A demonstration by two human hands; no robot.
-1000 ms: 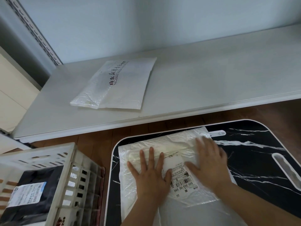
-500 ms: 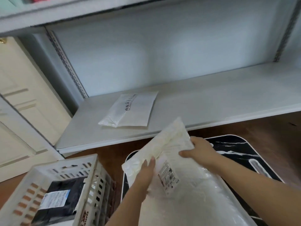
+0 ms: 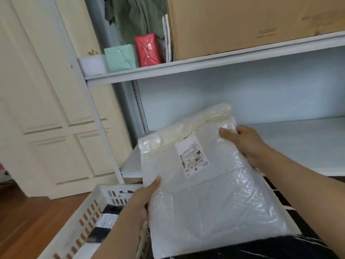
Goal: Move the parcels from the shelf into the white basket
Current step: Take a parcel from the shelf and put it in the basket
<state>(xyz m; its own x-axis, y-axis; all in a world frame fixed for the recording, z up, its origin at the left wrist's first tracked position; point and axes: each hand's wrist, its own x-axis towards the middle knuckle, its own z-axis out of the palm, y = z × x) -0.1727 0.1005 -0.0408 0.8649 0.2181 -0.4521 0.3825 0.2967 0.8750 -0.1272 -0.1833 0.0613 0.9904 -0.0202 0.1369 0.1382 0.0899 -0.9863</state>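
While raised between both hands, white parcel [image 3: 209, 186] with barcode label [image 3: 193, 156], tilted up.
Left hand [image 3: 139, 202] grips its left edge, thumb on front; right hand [image 3: 246, 144] clasps its upper right edge. White basket [image 3: 82, 217] below left hand holds a dark parcel [image 3: 104, 223]; shelf [image 3: 298, 146] lies behind right hand.

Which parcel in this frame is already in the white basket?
The black parcel with a white label, lying in the white basket at lower left. The white bubble-wrap parcel is held up by the left hand and right hand.
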